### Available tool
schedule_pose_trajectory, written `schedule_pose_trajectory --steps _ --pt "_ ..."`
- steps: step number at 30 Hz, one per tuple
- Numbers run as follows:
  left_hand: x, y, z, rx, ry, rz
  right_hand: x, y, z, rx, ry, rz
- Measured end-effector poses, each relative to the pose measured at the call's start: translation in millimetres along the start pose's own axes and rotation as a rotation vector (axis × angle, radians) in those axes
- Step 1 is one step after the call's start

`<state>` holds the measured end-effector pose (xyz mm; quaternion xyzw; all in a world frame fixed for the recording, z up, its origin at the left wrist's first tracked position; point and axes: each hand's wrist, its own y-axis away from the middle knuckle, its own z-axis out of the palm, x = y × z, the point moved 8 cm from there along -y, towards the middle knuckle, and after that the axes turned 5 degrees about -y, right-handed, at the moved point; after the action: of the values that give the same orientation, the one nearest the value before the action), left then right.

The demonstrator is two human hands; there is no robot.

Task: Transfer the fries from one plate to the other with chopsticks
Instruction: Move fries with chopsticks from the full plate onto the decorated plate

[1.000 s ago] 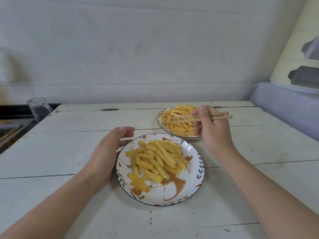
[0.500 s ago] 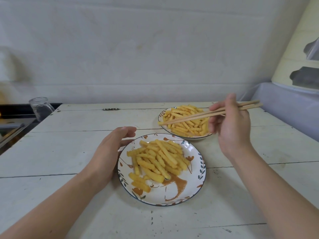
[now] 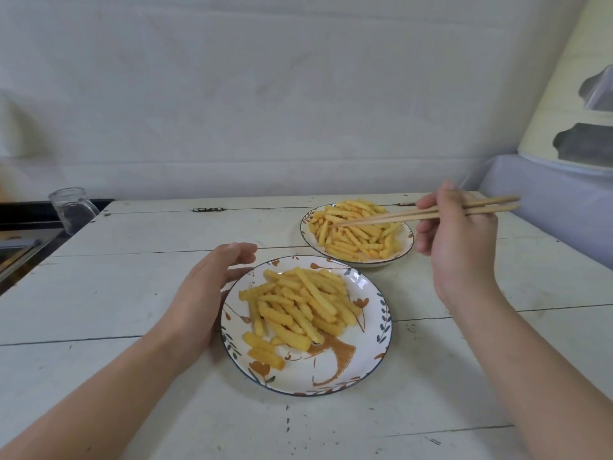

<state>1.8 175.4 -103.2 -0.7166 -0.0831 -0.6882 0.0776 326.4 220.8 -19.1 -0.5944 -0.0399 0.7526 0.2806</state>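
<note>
Two flower-patterned plates stand on the white wooden table. The near plate carries a heap of yellow fries on its left and upper part. The far plate is covered with fries. My right hand grips a pair of wooden chopsticks to the right of the far plate. Their tips reach left over that plate's fries, close together, with no fry seen between them. My left hand rests on the table with straight fingers against the near plate's left rim.
A clear glass jar stands at the table's far left corner, beside a dark counter. A grey-blue covered surface lies past the table's right edge. A white wall closes the back.
My right hand has moved right and up, away from the far plate, drawing the chopsticks with it. Their tips still hang over that plate's fries. My left hand has stayed by the near plate.
</note>
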Motion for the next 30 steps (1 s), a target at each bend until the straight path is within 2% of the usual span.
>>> schedule_pose_trajectory --steps 3,8,15,21,26,30 --pt "-1.2 -0.4 -0.6 0.008 0.005 -0.005 2.6 -0.2 0.2 -0.019 0.114 -0.047" --pt "-1.4 -0.2 -1.0 0.009 0.001 -0.005 9.7 6.0 12.1 -0.117 0.171 -0.040" --pt "0.5 0.4 0.3 0.008 -0.007 -0.007 15.6 10.2 20.3 -0.078 0.207 -0.049" --pt "0.4 0.4 0.2 0.007 -0.006 -0.007 4.6 9.7 26.8 -0.143 0.205 -0.135" --pt "0.2 0.4 0.5 0.005 -0.003 -0.010 3.9 -4.2 5.2 -0.090 0.188 -0.099" --pt "-0.5 0.6 -0.2 0.010 -0.007 -0.018 12.0 -7.4 5.4 -0.130 0.219 -0.070"
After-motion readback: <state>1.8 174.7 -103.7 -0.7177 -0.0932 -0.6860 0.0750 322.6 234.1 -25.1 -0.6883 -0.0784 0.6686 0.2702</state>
